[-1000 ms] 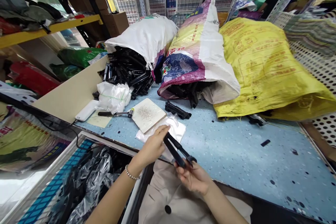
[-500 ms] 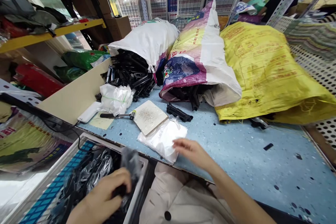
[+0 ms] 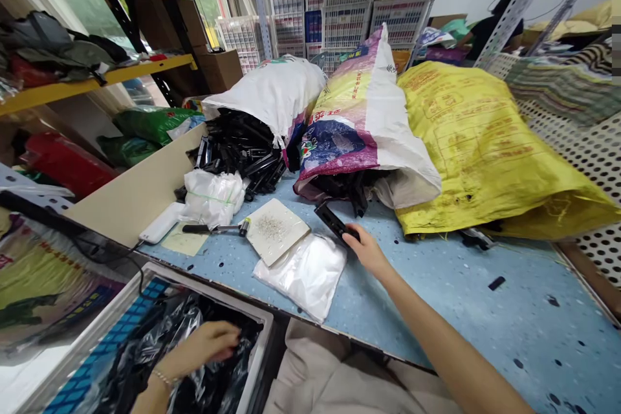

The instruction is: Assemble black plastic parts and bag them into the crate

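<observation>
My right hand [image 3: 367,251] grips the end of a black plastic part [image 3: 332,220] on the blue speckled table [image 3: 466,297], just in front of a split woven sack. My left hand [image 3: 208,343], with a beaded bracelet, reaches into a white-rimmed bin [image 3: 145,284] and rests on crumpled black plastic bags [image 3: 140,362]. Nothing separate shows in its fingers, and its palm side is partly hidden. A white plastic bag [image 3: 305,275] lies on the table close to my right hand, beside a pale square board [image 3: 277,231] scattered with small grains.
A heap of black plastic parts [image 3: 237,149] spills from a white sack. A large yellow sack [image 3: 485,149] lies at the right. A small tool [image 3: 213,229], a white power bank [image 3: 162,222] and a white bundle [image 3: 214,197] sit at the back left. Stacked crates and shelves stand behind.
The black part on the table has been lifted at one end by my right hand, which moved there from the white bag. My left hand has gone deeper into the bin, and the black item it held is no longer visible.
</observation>
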`<state>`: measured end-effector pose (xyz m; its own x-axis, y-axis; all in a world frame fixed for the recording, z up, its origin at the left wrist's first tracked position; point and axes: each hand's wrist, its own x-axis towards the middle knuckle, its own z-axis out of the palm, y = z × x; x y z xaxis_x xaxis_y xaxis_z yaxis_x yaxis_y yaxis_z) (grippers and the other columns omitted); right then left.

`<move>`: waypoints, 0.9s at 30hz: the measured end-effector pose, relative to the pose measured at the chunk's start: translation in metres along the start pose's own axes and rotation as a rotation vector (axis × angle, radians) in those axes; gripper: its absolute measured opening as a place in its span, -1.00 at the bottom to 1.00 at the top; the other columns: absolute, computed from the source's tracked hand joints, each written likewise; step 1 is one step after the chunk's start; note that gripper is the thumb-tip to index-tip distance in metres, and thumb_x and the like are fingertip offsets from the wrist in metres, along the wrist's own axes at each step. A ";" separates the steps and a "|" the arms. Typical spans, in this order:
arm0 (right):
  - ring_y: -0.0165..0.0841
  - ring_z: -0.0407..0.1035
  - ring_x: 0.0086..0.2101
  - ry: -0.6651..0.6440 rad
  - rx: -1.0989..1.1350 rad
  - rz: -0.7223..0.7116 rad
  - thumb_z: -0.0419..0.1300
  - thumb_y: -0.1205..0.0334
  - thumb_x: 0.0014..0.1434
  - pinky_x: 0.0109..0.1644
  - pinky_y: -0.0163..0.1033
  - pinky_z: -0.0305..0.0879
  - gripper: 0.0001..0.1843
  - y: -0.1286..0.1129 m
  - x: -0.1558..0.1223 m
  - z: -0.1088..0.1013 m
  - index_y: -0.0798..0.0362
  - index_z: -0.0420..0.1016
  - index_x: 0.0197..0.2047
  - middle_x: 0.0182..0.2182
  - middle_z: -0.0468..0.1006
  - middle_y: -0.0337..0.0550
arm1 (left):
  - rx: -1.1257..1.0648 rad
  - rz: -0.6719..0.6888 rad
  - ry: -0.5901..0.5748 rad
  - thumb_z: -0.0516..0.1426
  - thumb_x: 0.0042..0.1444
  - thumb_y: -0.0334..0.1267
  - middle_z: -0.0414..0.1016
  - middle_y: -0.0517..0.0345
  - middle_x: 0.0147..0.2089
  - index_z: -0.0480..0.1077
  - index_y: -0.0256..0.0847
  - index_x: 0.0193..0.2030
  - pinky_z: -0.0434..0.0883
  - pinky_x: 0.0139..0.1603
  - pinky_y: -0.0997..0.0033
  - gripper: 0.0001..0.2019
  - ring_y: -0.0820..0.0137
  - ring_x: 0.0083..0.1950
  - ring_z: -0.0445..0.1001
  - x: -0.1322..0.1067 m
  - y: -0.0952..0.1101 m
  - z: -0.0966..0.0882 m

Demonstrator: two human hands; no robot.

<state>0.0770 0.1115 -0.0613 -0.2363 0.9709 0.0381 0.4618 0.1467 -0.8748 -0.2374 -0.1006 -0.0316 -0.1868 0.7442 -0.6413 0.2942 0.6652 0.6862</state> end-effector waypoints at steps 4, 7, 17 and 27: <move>-0.20 0.35 -0.03 -0.104 0.316 0.010 0.09 -0.03 0.20 0.07 -0.12 0.26 -0.55 -0.013 -0.068 0.015 -0.03 0.35 0.10 -0.01 0.48 -0.12 | -0.341 0.478 -0.157 0.23 -0.04 0.01 0.48 -0.01 -0.06 0.43 -0.17 -0.07 0.34 0.08 0.23 -0.57 0.23 0.02 0.42 0.018 0.087 0.084; -0.18 0.26 0.04 -0.034 0.328 -0.092 0.01 -0.06 0.26 0.14 -0.07 0.17 -0.59 -0.019 -0.105 0.014 -0.08 0.35 0.09 0.00 0.39 -0.09 | -0.539 0.610 -0.064 0.23 -0.02 0.01 0.42 0.03 -0.10 0.36 -0.20 -0.05 0.35 0.01 0.30 -0.56 0.29 -0.07 0.41 0.034 0.131 0.137; -0.19 0.19 -0.15 0.411 -0.443 -0.489 -0.08 -0.03 0.30 0.08 0.06 0.02 -0.68 0.003 -0.078 -0.078 -0.03 0.36 -0.27 -0.29 0.35 -0.12 | -0.599 0.322 -0.548 0.26 -0.04 0.02 0.29 0.30 -0.49 0.32 -0.22 -0.12 0.21 -0.54 0.55 -0.56 0.54 -0.56 0.26 0.017 0.145 0.220; -0.22 0.19 -0.18 0.319 -0.448 -0.641 -0.08 -0.08 0.30 0.09 0.02 -0.04 -0.67 0.012 -0.135 -0.050 -0.10 0.38 -0.21 -0.29 0.46 -0.15 | -0.896 0.227 -0.376 0.31 -0.12 0.02 0.42 0.19 -0.34 0.37 -0.24 -0.20 0.32 -0.44 0.55 -0.56 0.56 -0.48 0.35 0.028 0.167 0.226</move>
<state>0.1574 -0.0082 -0.0529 -0.3465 0.6714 0.6550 0.6320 0.6831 -0.3659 0.0186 0.0180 -0.0125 0.1408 0.8947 -0.4239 -0.5585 0.4253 0.7121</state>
